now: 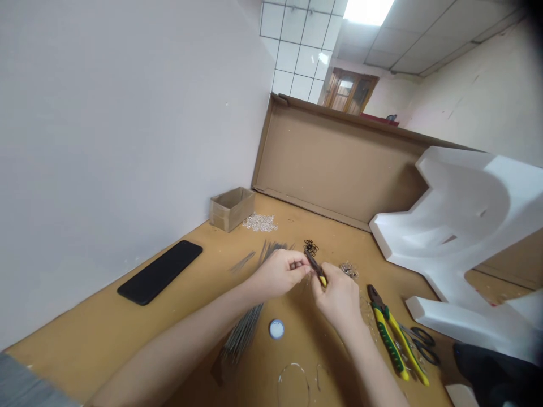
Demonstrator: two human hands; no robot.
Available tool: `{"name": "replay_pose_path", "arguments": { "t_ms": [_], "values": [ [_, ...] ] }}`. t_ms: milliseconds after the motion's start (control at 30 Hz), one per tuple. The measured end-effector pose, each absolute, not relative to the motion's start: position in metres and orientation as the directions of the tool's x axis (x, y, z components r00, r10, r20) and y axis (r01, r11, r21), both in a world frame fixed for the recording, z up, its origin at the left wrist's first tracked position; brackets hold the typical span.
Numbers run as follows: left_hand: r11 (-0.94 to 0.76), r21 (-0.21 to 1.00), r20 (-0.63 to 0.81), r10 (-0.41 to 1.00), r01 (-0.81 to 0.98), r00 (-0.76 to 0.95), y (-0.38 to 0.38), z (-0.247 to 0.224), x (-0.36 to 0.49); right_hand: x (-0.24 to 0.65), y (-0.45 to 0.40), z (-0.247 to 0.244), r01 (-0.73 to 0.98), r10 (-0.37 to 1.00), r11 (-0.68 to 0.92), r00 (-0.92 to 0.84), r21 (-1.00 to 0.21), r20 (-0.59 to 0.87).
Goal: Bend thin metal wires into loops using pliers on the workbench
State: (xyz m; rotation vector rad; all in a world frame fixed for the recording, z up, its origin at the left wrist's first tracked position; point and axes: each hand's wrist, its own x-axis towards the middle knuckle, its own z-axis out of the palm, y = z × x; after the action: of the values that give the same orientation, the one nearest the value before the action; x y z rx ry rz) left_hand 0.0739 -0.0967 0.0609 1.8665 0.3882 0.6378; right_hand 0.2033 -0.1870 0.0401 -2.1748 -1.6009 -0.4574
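Observation:
In the middle of the table, my right hand (338, 294) is closed round small pliers (316, 268) with dark jaws and yellow on the handle. My left hand (283, 272) meets the jaws, its thumb and fingers pinched together on something too small to make out. Beneath my left forearm lies a bundle of thin grey wires (244, 333). Just beyond the pliers sits a small pile of black rings (311, 246). Beside my right hand is a little heap of small metal pieces (348, 269).
A small cardboard box (229, 217) stands by tiny shiny pieces (260, 221). A black phone (161, 272) lies left. A blue-rimmed round lid (276, 329) sits nearer me. Larger green-yellow pliers (388, 333), scissors (424, 343) and white foam (458, 226) are right. A cardboard panel (339, 158) stands behind.

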Motion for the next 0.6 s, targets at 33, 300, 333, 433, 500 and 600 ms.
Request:
{"name": "replay_pose_path", "arguments": {
  "t_ms": [33,300,333,433,500,600],
  "values": [
    [-0.379,0.925,0.246,0.544,-0.027,0.802,-0.097,0.061,0.074,0.204,-0.187,0.040,0.958,0.830,-0.259,0.288,-0.126,0.479],
    [-0.352,0.935,0.239,0.543,-0.041,0.805,-0.099,0.063,0.076,0.209,-0.184,0.033,0.950,0.805,-0.292,0.308,-0.113,0.507],
    [-0.357,0.933,0.239,0.544,-0.036,0.805,-0.099,0.062,0.076,0.210,-0.183,0.031,0.949,0.800,-0.294,0.307,-0.108,0.516],
    [-0.379,0.925,0.236,0.560,-0.008,0.794,-0.099,0.058,0.078,0.214,-0.179,0.025,0.948,0.791,-0.301,0.308,-0.101,0.529],
    [-0.387,0.922,0.238,0.580,0.007,0.779,-0.097,0.054,0.081,0.216,-0.175,0.020,0.941,0.792,-0.324,0.326,-0.098,0.515],
    [-0.377,0.926,0.228,0.598,0.019,0.768,-0.092,0.046,0.086,0.220,-0.169,0.015,0.929,0.801,-0.359,0.355,-0.087,0.481]
  ]
}}
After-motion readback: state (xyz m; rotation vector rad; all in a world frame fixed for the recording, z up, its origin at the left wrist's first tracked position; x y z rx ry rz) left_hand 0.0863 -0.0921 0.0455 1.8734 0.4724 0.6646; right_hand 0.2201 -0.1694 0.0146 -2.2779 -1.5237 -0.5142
